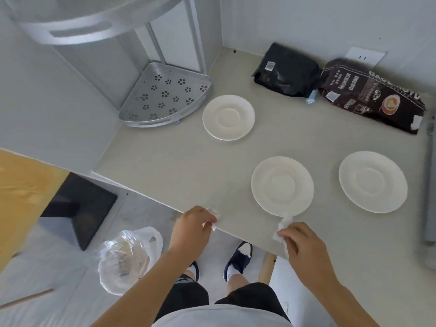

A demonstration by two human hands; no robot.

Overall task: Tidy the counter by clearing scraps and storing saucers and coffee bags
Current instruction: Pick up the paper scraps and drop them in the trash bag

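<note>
Your left hand (192,226) is clenched on a white paper scrap (213,217) at the counter (165,166) edge; your right hand (304,243) pinches another scrap (283,226) just below the nearest saucer (282,186). The brown coffee bag (370,95) at the back reads "BAKED COFFEE"

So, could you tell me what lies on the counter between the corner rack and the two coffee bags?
One white saucer lies between the corner rack and the coffee bags; the head view shows it.
</note>
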